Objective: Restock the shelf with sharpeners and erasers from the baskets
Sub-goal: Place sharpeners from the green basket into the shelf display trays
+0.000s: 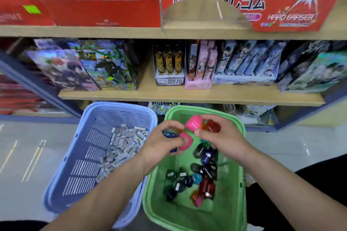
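- The right hand (pixel 221 137) hovers over the far end of the green basket (pixel 242 157). Its thumb and fingers are curled in a pinch on a pink sharpener (pixel 194 122), and a red sharpener (pixel 213 126) is tucked behind the fingers.
- The left hand (pixel 163 142) is just beside it, almost touching. Its fingers are closed round a second pink sharpener (pixel 186 141) and a blue sharpener (pixel 169 134).
- Below the hands, loose sharpeners (pixel 199 178) in dark blue, teal, red, orange and pink lie toward the right side of the green basket. Several carry small white labels too small to read.
- The blue basket (pixel 84 155) stands touching the green one on its left. A heap of small wrapped erasers (pixel 125 142) lies in it, their print illegible.
- Both baskets sit on a grey floor (pixel 28 155) in front of the wooden shelf (pixel 187 96).
- On the top board, far right, a red display box (pixel 293 5) reads "HARD ERASER", with Japanese characters and a snow-capped mountain drawing.
- Left of it stand more red boxes (pixel 105 13), one with a green sticker (pixel 32 9). Their writing is blurred.
- The middle board holds illustrated cartoon boxes (pixel 105 69) and a pink box (pixel 199 80).
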